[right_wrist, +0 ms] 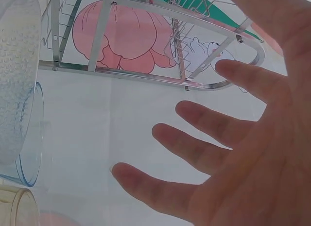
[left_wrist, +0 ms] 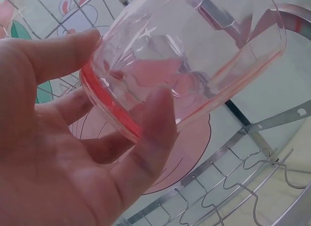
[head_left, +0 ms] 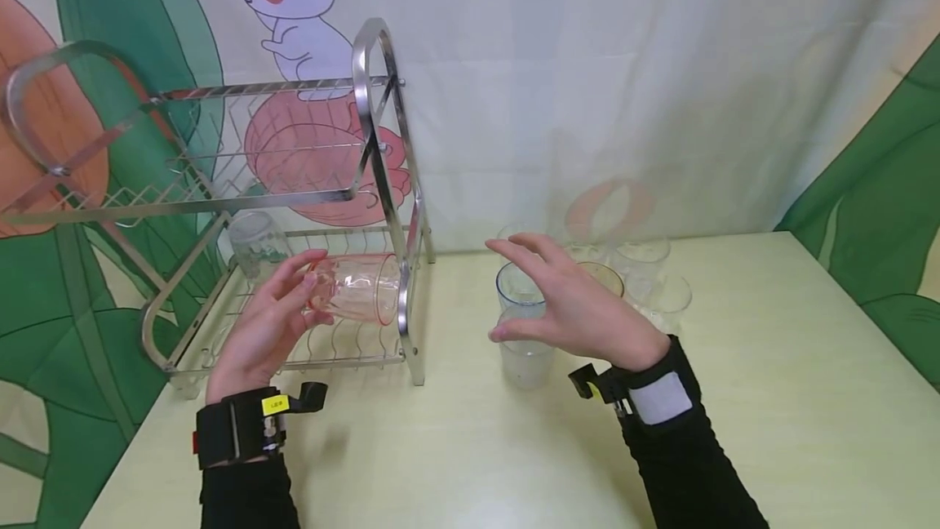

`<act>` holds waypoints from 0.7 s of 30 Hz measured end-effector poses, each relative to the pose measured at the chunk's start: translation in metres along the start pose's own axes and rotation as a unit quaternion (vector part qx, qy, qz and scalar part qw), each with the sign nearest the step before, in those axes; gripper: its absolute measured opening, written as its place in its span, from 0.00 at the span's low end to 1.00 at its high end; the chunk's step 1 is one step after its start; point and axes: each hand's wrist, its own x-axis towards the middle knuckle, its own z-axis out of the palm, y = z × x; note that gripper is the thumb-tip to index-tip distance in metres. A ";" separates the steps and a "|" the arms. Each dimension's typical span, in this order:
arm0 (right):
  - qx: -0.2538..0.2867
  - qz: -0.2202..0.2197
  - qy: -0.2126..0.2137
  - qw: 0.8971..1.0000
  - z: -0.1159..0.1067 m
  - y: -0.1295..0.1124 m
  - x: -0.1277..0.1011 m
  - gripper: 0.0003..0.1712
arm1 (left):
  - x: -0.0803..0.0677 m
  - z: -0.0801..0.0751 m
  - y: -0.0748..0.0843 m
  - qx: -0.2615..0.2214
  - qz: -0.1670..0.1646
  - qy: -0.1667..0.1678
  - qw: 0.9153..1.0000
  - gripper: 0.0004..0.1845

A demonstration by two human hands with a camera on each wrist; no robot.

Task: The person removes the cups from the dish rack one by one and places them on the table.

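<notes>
- Pale yellow desk [head_left: 771, 398] up front, a cartoon rabbit-and-leaf curtain behind it, and we go straight to the hands.
- Left hand [head_left: 257, 333] has the pink cup [head_left: 357, 288] on its side, fingers and thumb curled round the base end. The mouth points right, inside the lower tier of the dish rack [head_left: 382, 186].
- The wrist view shows that cup as clear, pink-tinted plastic with a thicker pink base ring, smooth and glossy, lightly faceted.
- Right hand [head_left: 580, 304] is spread wide, fingers straight, holding nothing. It hovers at the frosted cup [head_left: 525, 349], which has a blue-tinted cup [head_left: 516, 284] stacked in its mouth.
- My read: this is the racking step, with the pink cup mid-placement.
- Next move, I judge, calls for settling the cup among the wire prongs without clipping the steel upright.
- More tumblers cluster behind the right hand, one amber cup [head_left: 605, 276] among clear ones; another clear cup [head_left: 257, 243] sits at the rack's back.
- Rack is shiny bent steel tube with thin wavy wire shelves.
</notes>
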 end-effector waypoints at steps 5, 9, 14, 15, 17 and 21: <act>0.000 0.004 -0.003 1.000 0.001 -0.002 0.001 0.54 | -0.002 -0.002 0.001 0.006 0.004 -0.016 1.000 0.23; -0.003 0.001 -0.003 1.000 0.001 -0.003 0.002 0.54 | -0.004 -0.006 0.001 -0.003 0.017 -0.044 0.999 0.21; 0.003 -0.003 0.002 1.000 0.002 -0.005 0.002 0.54 | -0.006 -0.010 0.003 -0.045 0.030 -0.072 0.996 0.19; 0.004 -0.005 0.002 1.000 0.002 -0.006 0.002 0.55 | -0.006 -0.010 0.003 -0.054 0.030 -0.075 0.995 0.18; 0.005 -0.010 0.004 1.000 0.003 -0.007 0.003 0.55 | -0.006 -0.008 0.004 -0.067 0.032 -0.081 0.994 0.18; 0.006 -0.023 0.004 1.000 0.006 -0.009 0.004 0.55 | -0.006 -0.003 0.005 -0.078 0.034 -0.085 0.993 0.17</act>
